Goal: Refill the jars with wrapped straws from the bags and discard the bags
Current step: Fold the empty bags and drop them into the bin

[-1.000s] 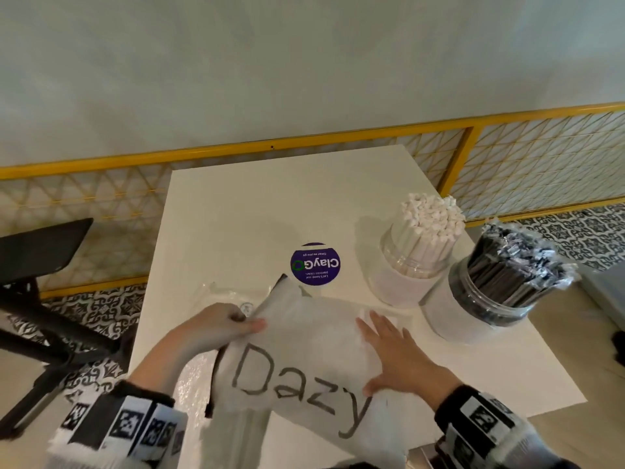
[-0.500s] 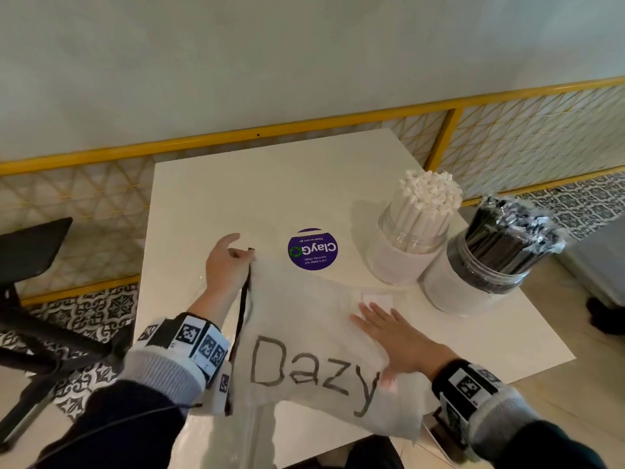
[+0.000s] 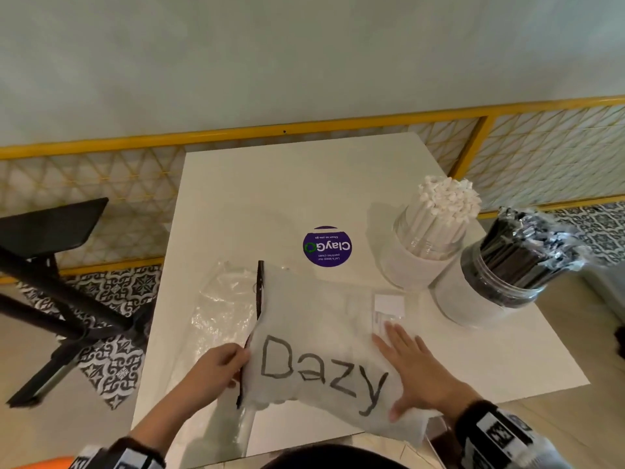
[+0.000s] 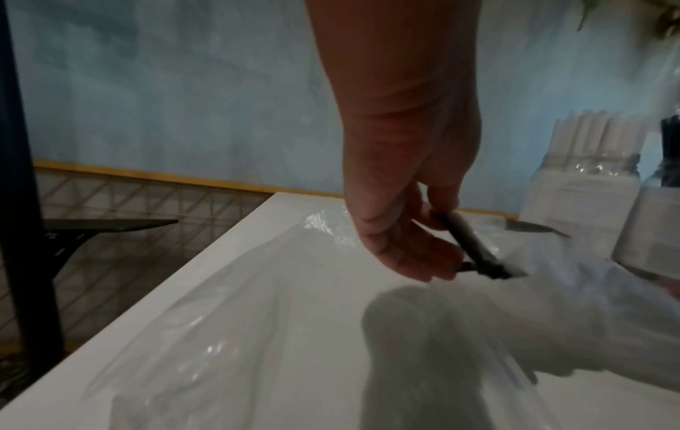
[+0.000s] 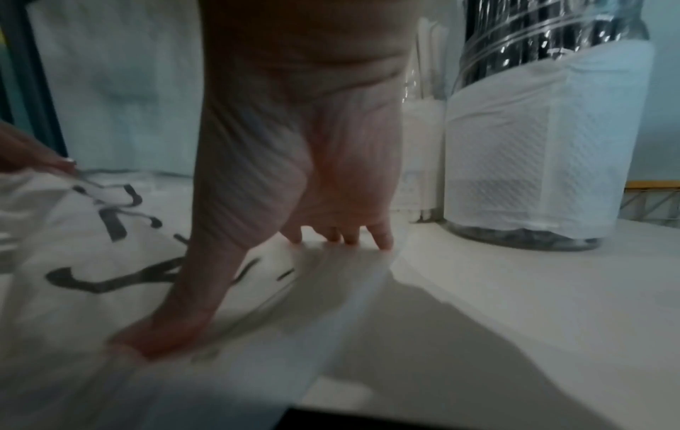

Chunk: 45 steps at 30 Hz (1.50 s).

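Note:
A white bag marked "Dazy" (image 3: 324, 370) lies flat at the table's near edge. My left hand (image 3: 240, 359) pinches the dark strip along the bag's left edge (image 4: 474, 250), fingers curled round it. On the bag's right part my right hand (image 3: 406, 360) presses down flat, fingers spread (image 5: 382, 240). An empty-looking clear plastic bag (image 3: 223, 306) lies crumpled under and left of the white one. At the right stand a jar of white wrapped straws (image 3: 436, 231) and a jar of black wrapped straws (image 3: 517, 265), both packed full.
A purple round "ClayGo" sticker (image 3: 327, 246) marks the middle of the white table (image 3: 270, 184). A small white label (image 3: 389, 304) lies beyond my right fingers. A yellow mesh railing (image 3: 236, 138) runs behind the table, and a black chair (image 3: 50, 228) stands at the left.
My left hand has slid from the bag's far left corner back along the dark edge strip toward me. The right hand has stayed pressed on the bag.

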{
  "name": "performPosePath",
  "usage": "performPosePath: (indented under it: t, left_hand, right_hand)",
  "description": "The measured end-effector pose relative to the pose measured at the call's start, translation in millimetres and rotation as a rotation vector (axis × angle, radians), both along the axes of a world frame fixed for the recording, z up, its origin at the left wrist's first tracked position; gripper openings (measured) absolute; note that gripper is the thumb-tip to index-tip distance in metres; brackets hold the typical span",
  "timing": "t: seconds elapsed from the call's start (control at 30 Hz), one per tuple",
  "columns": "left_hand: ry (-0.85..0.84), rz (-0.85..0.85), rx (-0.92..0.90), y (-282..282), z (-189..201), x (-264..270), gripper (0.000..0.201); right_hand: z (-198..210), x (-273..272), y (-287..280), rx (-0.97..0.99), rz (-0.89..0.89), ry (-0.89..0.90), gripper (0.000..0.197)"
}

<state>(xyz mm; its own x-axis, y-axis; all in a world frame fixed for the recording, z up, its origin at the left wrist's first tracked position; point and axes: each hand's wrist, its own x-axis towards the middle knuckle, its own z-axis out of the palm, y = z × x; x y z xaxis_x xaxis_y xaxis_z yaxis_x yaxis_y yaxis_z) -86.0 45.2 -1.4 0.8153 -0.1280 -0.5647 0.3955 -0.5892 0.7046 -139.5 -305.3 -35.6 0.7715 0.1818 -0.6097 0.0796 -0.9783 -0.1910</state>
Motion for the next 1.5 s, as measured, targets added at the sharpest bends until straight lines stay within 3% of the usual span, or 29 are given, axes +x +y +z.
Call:
performPosePath:
  t: [0.13,0.23,0.3,0.37,0.43,0.5,0.57,0.63,0.7,0.77,0.83,0.87,1.0,1.13,1.2,1.27,1.33,1.43,1.5]
  left_hand:
    - [-0.299,-0.025,0.271,1.5,-7.7,-2.0,0.022]
    - [-0.302,-0.138,0.502,6.1,-12.2,-11.1,0.014]
    - [-0.343,-0.174,0.644,6.3,-16.1,-16.0,0.027]
    - [-0.489,-0.208,0.701,0.8,-20.6,-13.3,0.047]
    - [-0.703,-0.278,0.706,-19.3,-20.1,-8.6,0.049]
    - [-0.798,-0.445,0.658,-49.6,-20.7,-6.3,0.048]
    - [-0.701,-0.653,0.670,-80.4,-23.5,-6.6,0.063]
    - [-0.567,-0.787,0.668,-100.7,-34.3,-6.9,0.093]
    - [-0.415,-0.850,0.641,-109.5,-46.1,-5.2,0.112]
    - [-0.348,-0.872,0.645,-112.8,-52.7,-5.2,0.117]
    - [-0.331,-0.851,0.641,-113.8,-57.6,-4.5,0.116]
    - [-0.328,-0.836,0.630,-114.8,-58.3,-4.4,0.116]
    - [-0.306,-0.770,0.571,-120.7,-60.4,-6.1,0.116]
    - [-0.262,-0.693,0.406,-126.9,-48.2,-2.6,0.110]
    - [-0.257,-0.393,0.048,-119.1,-33.2,-0.2,0.078]
    - [-0.318,-0.258,-0.094,-95.5,-27.7,1.9,0.041]
    - [-0.507,-0.244,0.038,-62.2,-30.9,5.3,0.019]
    - [-0.762,-0.026,0.250,-11.1,-39.5,5.5,0.030]
    - [-0.765,0.133,0.433,16.4,-39.4,2.8,0.031]
  right_hand:
    - [-4.0,5.5,-11.3,0.014,0.013,-0.044,0.137]
    - [-3.7,4.2,-15.0,0.025,0.027,-0.072,0.134]
    - [-4.4,0.5,-16.5,0.025,0.009,-0.083,0.133]
    - [-2.7,-4.1,-19.9,0.006,-0.126,-0.205,0.124]
    - [2.7,-9.3,-24.2,-0.138,-0.340,-0.403,0.101]
    - [7.1,-12.2,-25.4,-0.313,-0.484,-0.392,0.095]
    - [5.3,-15.0,-22.3,-0.365,-0.558,-0.237,0.094]
    - [-2.1,-17.5,-18.8,-0.329,-0.583,-0.129,0.081]
    - [-6.2,-19.3,-14.7,-0.207,-0.614,-0.074,0.060]
    - [-3.9,-18.8,-11.9,-0.016,-0.695,-0.039,0.035]
    - [1.5,-16.0,-10.3,0.201,-0.804,-0.034,0.020]
    - [8.1,-14.4,-8.0,0.316,-0.848,-0.035,0.022]
    - [53.3,-0.5,21.5,0.706,-0.830,-0.066,0.051]
    - [86.8,24.3,84.1,0.676,-0.460,-0.057,0.069]
    - [84.3,34.6,118.7,0.562,-0.295,-0.040,0.070]
    - [71.1,42.9,144.1,0.475,-0.178,-0.033,0.069]
    - [56.4,48.9,155.9,0.446,-0.138,0.000,0.069]
    - [40.6,50.4,158.5,0.459,-0.110,0.135,0.071]
    - [37.4,51.1,151.5,0.553,-0.168,0.127,0.067]
